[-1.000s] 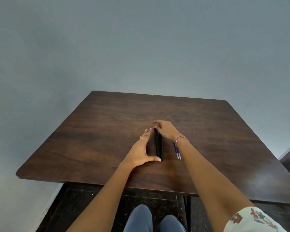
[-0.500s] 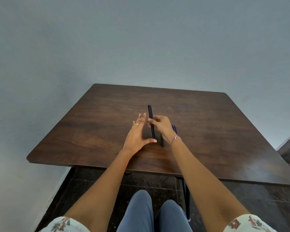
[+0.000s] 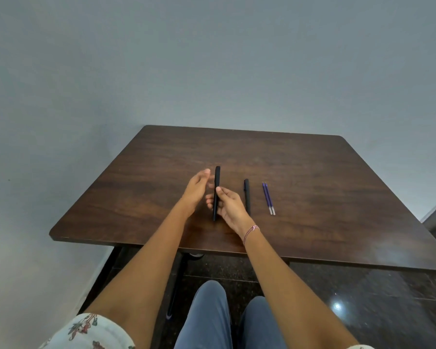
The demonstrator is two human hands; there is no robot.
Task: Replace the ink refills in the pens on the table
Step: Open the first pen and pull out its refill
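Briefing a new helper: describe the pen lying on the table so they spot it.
On the dark brown wooden table, look right of the right hand. The black pen lying flat there sits between the held black pen in that hand and two thin purple ink refills; it alone is both black and unheld.

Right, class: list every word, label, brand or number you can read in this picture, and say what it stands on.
No readable text anywhere.
The held pen in the right hand: no print visible.
The second pen on the table: none visible.
The blue refills: too small to tell.
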